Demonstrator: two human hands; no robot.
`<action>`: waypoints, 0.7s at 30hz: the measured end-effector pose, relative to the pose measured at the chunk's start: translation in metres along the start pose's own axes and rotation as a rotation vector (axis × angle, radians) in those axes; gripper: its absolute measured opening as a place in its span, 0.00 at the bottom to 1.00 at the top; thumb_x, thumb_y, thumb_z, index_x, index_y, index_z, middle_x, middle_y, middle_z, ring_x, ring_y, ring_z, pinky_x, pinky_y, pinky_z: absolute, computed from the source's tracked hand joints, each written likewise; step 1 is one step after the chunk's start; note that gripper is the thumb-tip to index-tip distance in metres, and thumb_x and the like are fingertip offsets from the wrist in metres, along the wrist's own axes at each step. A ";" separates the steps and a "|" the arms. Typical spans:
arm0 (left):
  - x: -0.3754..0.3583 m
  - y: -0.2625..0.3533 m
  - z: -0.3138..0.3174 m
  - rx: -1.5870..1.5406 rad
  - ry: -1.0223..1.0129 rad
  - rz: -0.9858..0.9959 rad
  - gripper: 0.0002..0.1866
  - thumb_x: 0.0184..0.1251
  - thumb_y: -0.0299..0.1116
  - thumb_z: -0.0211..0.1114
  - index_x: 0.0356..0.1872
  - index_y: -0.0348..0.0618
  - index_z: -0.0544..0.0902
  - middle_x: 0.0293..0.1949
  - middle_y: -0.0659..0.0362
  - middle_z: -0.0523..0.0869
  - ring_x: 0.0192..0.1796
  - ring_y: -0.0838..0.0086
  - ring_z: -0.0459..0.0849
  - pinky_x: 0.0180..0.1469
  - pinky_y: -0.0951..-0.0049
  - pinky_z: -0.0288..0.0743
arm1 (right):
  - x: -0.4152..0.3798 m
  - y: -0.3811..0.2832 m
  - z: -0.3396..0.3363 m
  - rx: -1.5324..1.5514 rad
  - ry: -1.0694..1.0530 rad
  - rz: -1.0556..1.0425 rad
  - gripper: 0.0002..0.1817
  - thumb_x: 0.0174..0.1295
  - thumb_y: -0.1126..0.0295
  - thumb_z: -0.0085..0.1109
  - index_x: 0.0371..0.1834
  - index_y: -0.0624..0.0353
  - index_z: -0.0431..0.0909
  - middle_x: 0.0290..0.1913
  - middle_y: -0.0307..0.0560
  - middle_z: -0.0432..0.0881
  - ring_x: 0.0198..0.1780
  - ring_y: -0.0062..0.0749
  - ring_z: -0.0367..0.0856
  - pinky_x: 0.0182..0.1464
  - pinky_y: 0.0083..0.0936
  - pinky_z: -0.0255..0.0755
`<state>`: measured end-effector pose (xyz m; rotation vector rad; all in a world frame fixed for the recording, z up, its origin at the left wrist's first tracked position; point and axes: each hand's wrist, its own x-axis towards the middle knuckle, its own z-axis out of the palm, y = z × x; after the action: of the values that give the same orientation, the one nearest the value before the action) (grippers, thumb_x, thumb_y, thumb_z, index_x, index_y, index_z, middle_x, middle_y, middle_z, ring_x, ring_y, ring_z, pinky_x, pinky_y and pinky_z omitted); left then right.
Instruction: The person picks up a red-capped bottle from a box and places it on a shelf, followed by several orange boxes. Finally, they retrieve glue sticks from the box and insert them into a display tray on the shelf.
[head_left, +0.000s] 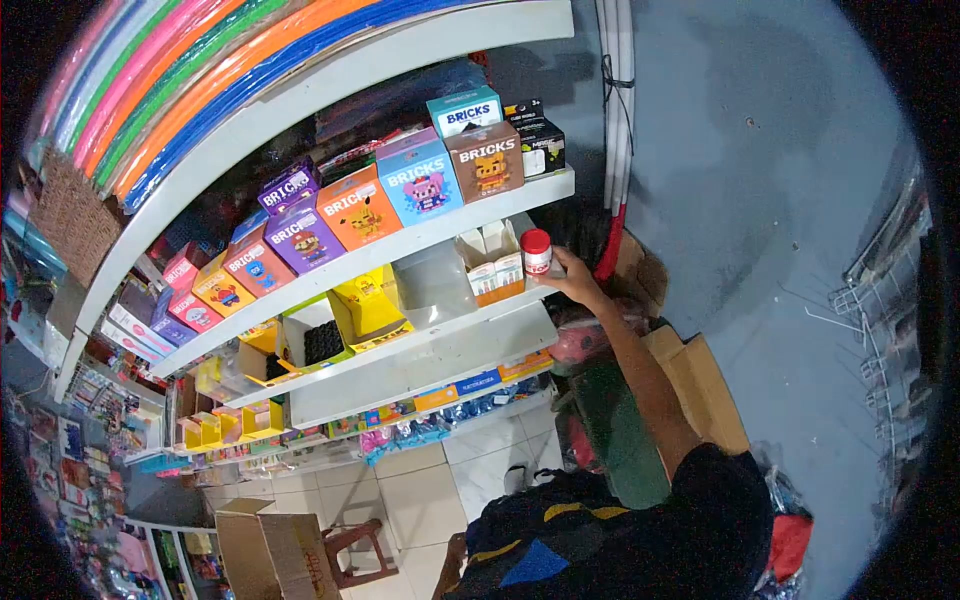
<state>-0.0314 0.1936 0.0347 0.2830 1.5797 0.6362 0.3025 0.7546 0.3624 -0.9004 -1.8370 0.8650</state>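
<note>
My right hand [572, 280] reaches to the right end of a white shelf, its fingers closed around the side and base of a small white jar [538, 262] with a red lid. The jar is upright. Just left of it stands an open white-and-orange display box [492, 268] with small white cartons inside. Further left on that shelf is a grey tray [430, 280], then a yellow display box [372, 305]. My left hand [453, 568] hangs low beside my dark shirt at the bottom, mostly hidden, and its fingers do not show.
Colourful BRICKS boxes [418, 180] line the shelf above. Below are more white shelves [430, 370] with small goods. An open cardboard box [262, 545] and a brown stool [358, 555] stand on the tiled floor. At right are a grey wall [760, 250] and a wire rack [870, 310].
</note>
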 end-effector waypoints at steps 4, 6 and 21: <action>-0.008 -0.007 0.003 -0.012 0.024 -0.005 0.23 0.64 0.53 0.60 0.49 0.45 0.74 0.40 0.52 0.85 0.35 0.66 0.83 0.30 0.61 0.77 | 0.004 0.002 0.002 -0.007 -0.009 0.014 0.32 0.50 0.64 0.73 0.58 0.60 0.71 0.52 0.47 0.79 0.54 0.30 0.76 0.57 0.28 0.68; -0.012 -0.011 0.004 -0.021 0.036 -0.005 0.23 0.64 0.53 0.60 0.49 0.45 0.74 0.40 0.52 0.85 0.35 0.67 0.83 0.29 0.61 0.77 | 0.007 0.004 0.005 -0.073 0.014 0.046 0.32 0.49 0.63 0.73 0.58 0.61 0.71 0.52 0.47 0.79 0.54 0.31 0.76 0.56 0.28 0.68; -0.053 -0.076 0.015 -0.311 0.128 0.174 0.22 0.64 0.50 0.61 0.50 0.46 0.72 0.38 0.52 0.86 0.33 0.68 0.84 0.27 0.63 0.77 | 0.018 0.019 0.013 -0.189 0.055 -0.082 0.31 0.48 0.62 0.72 0.55 0.64 0.73 0.51 0.50 0.75 0.52 0.41 0.74 0.54 0.33 0.70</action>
<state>0.0042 0.1069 0.0367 0.1494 1.5610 1.0405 0.2892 0.7765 0.3495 -0.9490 -1.9165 0.6178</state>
